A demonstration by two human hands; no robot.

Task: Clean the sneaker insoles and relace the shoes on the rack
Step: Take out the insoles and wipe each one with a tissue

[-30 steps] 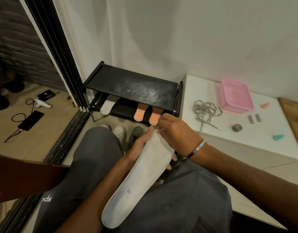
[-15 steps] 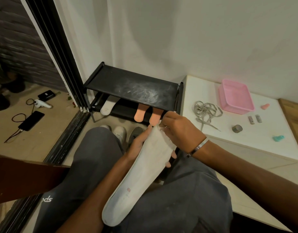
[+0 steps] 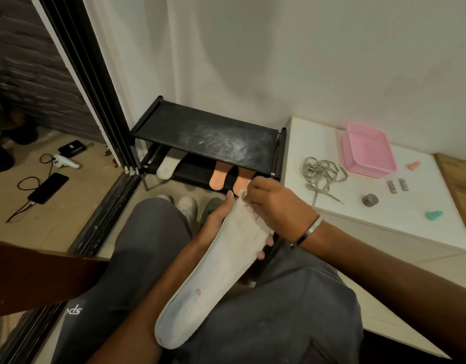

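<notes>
A long white insole (image 3: 213,274) lies across my lap, toe end pointing away from me. My left hand (image 3: 216,219) grips it from beneath near the toe, fingertips showing at its right edge. My right hand (image 3: 276,206) pinches a small pale scrap at the insole's toe tip. A black two-tier shoe rack (image 3: 208,137) stands against the wall; on its lower shelf lie a white insole (image 3: 168,166) and two orange insoles (image 3: 218,177). Grey sneakers (image 3: 187,206) sit on the floor past my knees. Loose grey laces (image 3: 321,172) lie on the white platform (image 3: 358,219).
A pink tub (image 3: 366,151), two batteries (image 3: 397,185), a tape roll (image 3: 370,199), and small pink and teal items sit on the platform. A sliding door track (image 3: 103,219) runs at left, with a phone (image 3: 48,187) and cable beyond. A wooden board (image 3: 460,185) is at far right.
My right hand has shifted slightly up and right at the insole's toe tip. The insole and my left hand have stayed nearly in place.
</notes>
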